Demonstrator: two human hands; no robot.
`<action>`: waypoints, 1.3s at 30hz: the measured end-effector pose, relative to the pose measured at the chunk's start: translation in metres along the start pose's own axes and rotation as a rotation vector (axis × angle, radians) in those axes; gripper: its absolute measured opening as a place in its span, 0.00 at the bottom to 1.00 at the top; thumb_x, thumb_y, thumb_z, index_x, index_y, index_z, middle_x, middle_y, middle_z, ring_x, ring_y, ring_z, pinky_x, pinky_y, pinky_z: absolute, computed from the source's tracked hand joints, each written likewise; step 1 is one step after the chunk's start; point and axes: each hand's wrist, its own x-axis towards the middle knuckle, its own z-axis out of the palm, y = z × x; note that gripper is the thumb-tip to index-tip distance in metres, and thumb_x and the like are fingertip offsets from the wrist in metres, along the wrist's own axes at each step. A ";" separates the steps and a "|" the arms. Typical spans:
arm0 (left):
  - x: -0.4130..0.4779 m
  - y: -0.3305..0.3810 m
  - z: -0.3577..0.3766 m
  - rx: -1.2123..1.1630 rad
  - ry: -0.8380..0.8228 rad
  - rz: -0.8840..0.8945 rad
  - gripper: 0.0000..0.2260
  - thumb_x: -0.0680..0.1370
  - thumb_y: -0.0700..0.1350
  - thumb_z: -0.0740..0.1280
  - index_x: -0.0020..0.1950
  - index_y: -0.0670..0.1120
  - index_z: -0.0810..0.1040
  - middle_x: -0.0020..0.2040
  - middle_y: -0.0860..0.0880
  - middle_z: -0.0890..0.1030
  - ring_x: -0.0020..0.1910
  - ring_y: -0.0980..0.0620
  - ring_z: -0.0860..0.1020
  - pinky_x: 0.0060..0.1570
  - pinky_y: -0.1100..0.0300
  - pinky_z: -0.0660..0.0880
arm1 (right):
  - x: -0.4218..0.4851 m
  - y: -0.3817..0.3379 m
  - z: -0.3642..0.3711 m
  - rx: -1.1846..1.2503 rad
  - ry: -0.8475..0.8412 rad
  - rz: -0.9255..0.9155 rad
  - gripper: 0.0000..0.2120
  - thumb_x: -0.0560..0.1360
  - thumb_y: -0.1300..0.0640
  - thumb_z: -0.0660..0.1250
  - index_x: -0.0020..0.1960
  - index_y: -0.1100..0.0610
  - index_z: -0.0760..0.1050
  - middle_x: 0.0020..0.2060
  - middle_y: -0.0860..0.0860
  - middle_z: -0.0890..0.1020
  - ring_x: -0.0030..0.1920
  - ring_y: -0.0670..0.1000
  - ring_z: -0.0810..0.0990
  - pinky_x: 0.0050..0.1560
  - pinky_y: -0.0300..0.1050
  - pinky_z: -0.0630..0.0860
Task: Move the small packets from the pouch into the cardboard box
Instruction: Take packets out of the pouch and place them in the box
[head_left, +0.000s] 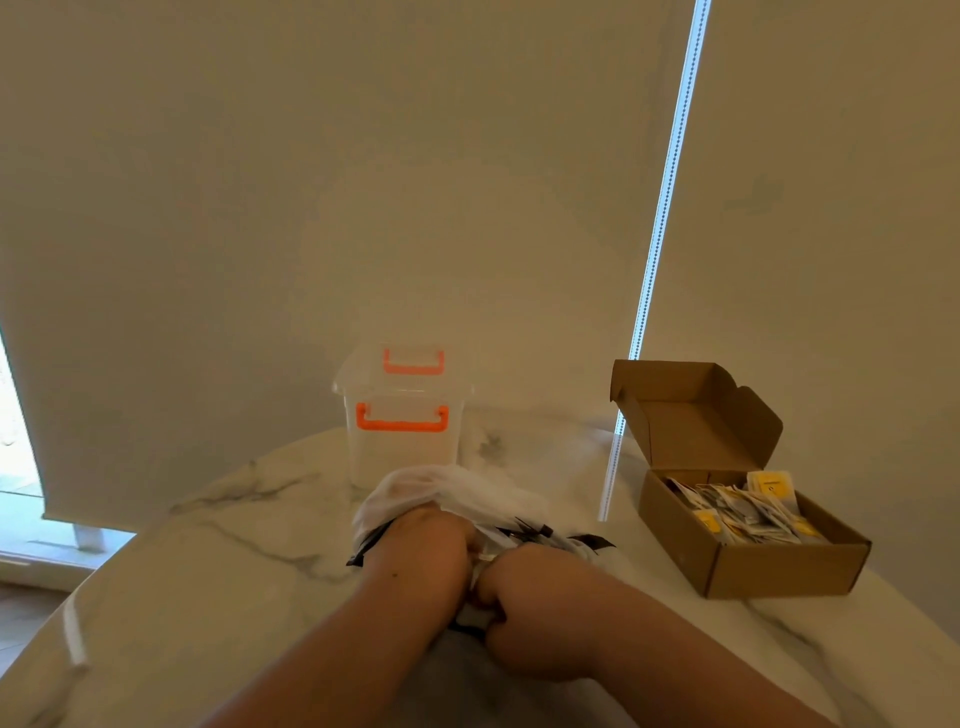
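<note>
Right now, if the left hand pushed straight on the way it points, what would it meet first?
The white pouch that the left hand grips; behind it, probably the clear container with orange handles, though depth is unclear.

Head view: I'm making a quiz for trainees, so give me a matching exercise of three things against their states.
1 cardboard box
2 plastic container
3 pouch

a clear, orange handles
b gripped by left hand and right hand
c flap open, packets inside

Pairs: 1-c, 2-a, 3-b
</note>
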 end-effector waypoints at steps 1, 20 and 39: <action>-0.002 -0.001 -0.002 0.080 0.019 0.032 0.20 0.75 0.58 0.66 0.64 0.51 0.76 0.65 0.49 0.76 0.64 0.47 0.72 0.66 0.52 0.68 | 0.001 0.002 0.001 0.015 0.002 -0.001 0.06 0.73 0.57 0.62 0.37 0.54 0.70 0.40 0.54 0.76 0.43 0.56 0.76 0.47 0.49 0.75; -0.034 -0.035 0.008 0.275 0.481 0.873 0.10 0.81 0.51 0.56 0.51 0.54 0.76 0.45 0.55 0.80 0.45 0.57 0.76 0.48 0.61 0.72 | 0.005 0.037 0.010 0.771 0.489 0.251 0.09 0.77 0.52 0.64 0.54 0.50 0.80 0.41 0.48 0.83 0.40 0.48 0.83 0.43 0.41 0.80; -0.051 -0.043 -0.001 -0.010 0.594 0.849 0.08 0.76 0.47 0.63 0.47 0.62 0.71 0.37 0.57 0.78 0.34 0.60 0.75 0.33 0.65 0.72 | -0.027 0.073 -0.032 1.420 0.227 0.131 0.09 0.74 0.73 0.67 0.51 0.64 0.78 0.43 0.59 0.81 0.38 0.52 0.82 0.37 0.42 0.81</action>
